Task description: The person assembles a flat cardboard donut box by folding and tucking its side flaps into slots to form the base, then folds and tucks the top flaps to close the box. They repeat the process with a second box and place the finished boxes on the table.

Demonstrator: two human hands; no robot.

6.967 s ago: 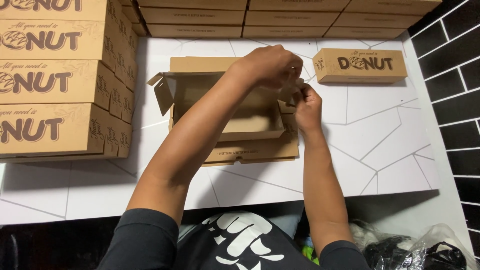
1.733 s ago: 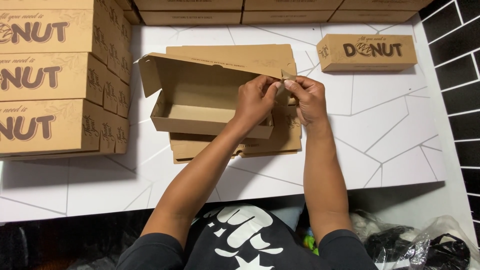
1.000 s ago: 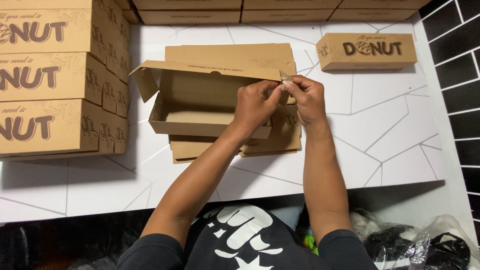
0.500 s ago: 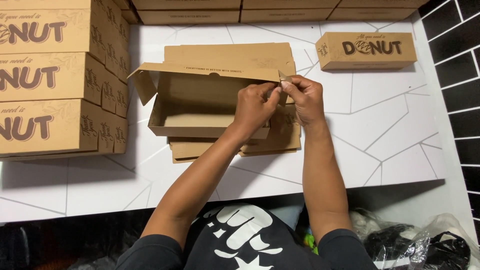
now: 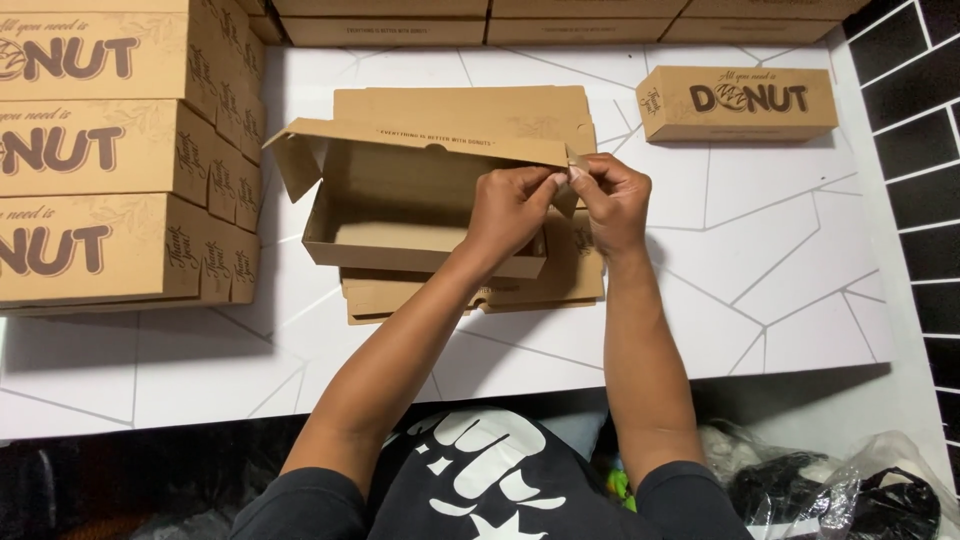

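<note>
The table (image 5: 780, 260) is white with thin grey lines that make crooked shapes. To the right of the right hand (image 5: 612, 200) there is a wall of black tiles (image 5: 915, 140). Far to the left of the left hand (image 5: 512, 208) stands a stack of closed brown boxes (image 5: 110, 150), piled three high. More brown boxes (image 5: 560, 20) run in a row along the back, beyond both hands. One small closed box (image 5: 738, 102) sits alone, up and to the right of the right hand. Down near the person's right elbow lie some plastic bags (image 5: 850, 490) on the dark floor.

Both hands are at the right end of an open brown box (image 5: 400, 205). The fingers of both hands are closed, pinching a little cardboard flap (image 5: 572, 172) at the corner of that box. The box rests on a pile of flat cardboard sheets (image 5: 470, 290), just under the hands.

Half a second ago the hands pinched the same corner, and the box lay in the same place. Seven seconds ago the hands were higher up and the left arm reached across the box.
</note>
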